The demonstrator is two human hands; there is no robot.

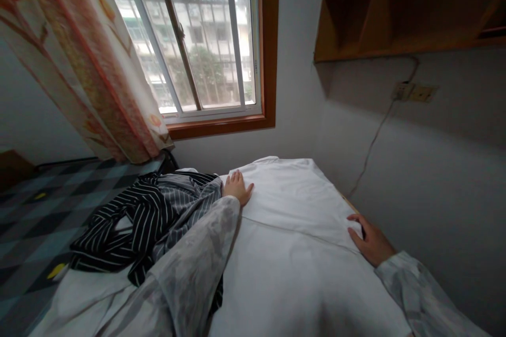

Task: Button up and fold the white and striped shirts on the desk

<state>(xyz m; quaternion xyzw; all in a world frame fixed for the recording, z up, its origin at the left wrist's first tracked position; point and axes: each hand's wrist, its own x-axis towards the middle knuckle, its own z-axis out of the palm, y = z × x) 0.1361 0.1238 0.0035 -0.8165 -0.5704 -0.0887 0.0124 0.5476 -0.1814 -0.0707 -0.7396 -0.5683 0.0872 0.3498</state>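
White, smooth woven cloth w/ a seam running across it [300,258] = ctr to bottom ctr of frame, spread mostly flat, far edge near mid-height. Hands well apart. L hand [237,188]: ctr of frame, palm down on the cloth's L margin, fingers extended, thumb out to the side; not gripping. R hand [371,241]: R of ctr, at the cloth's R edge, thumb & forefinger curved w/ a bit of white fabric btwn them; can't tell if it's pinched tight. Both wrists in loose, pale grey mottled sleeves [197,253].

Just beside L hand, L of ctr: crumpled black fabric w/ thin white stripes [154,210], + a grey striped piece [192,192] next to it, close to the fingers. Lower L: plain white fabric, loosely folded [85,292], partly under the black stripes. Far L: dark blue-grey checked bedding w/ yellow marks [18,231].

Bkgd: upper L, cream & orange floral curtain [114,63]; top ctr, sliding window w/ brown wooden surround [269,52]; upper R, brown wooden wall shelf [351,37], pale rectangular wall socket [402,91] below it, thin whitish cord [371,148] hanging twd the cloth's R side.
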